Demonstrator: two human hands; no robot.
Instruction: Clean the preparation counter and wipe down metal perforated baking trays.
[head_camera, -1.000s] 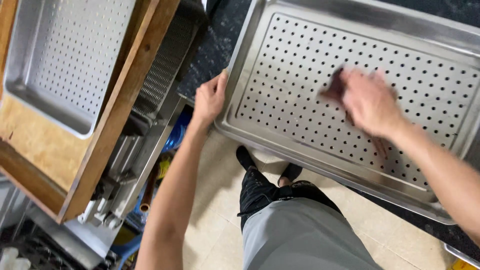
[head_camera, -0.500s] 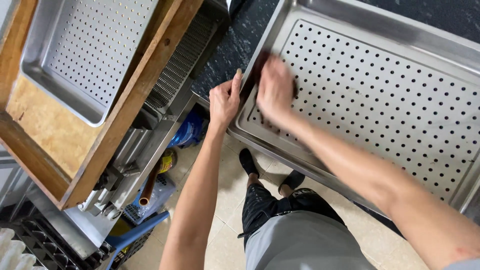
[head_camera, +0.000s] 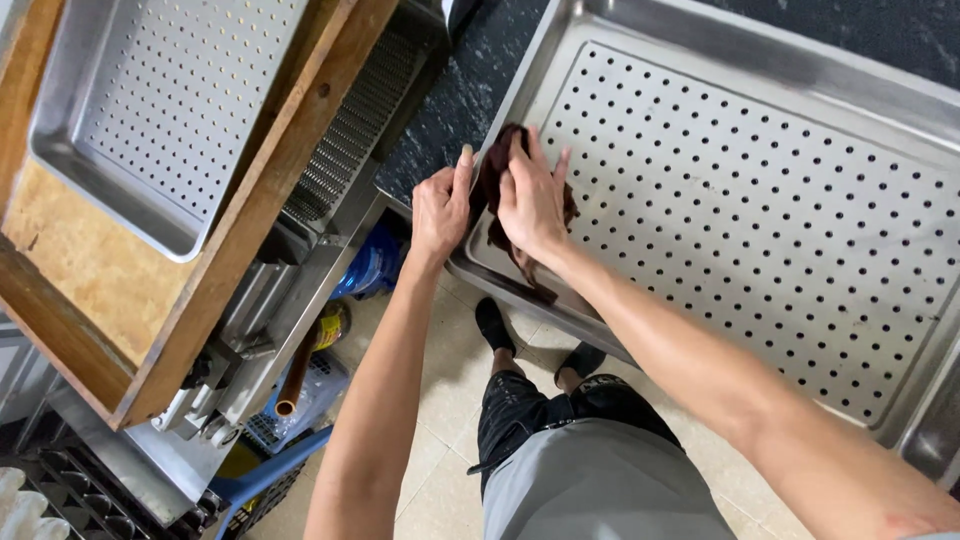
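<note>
A large perforated steel tray (head_camera: 760, 210) lies on a dark speckled counter (head_camera: 470, 90). My right hand (head_camera: 530, 195) presses a dark brown cloth (head_camera: 495, 165) against the tray's near left corner; part of the cloth trails out below the hand along the rim. My left hand (head_camera: 442, 208) grips the tray's left rim right beside the cloth, thumb up along the edge.
A second perforated steel tray (head_camera: 150, 110) rests on a wooden board (head_camera: 90, 270) at the left. Between them sit a metal grate and machine parts (head_camera: 300, 250). Below are a tiled floor (head_camera: 440, 400), my legs, a blue crate and bottles (head_camera: 330, 330).
My right hand has swept the cloth from the tray's right middle to its left corner, next to my left hand. The left hand stays on the rim.
</note>
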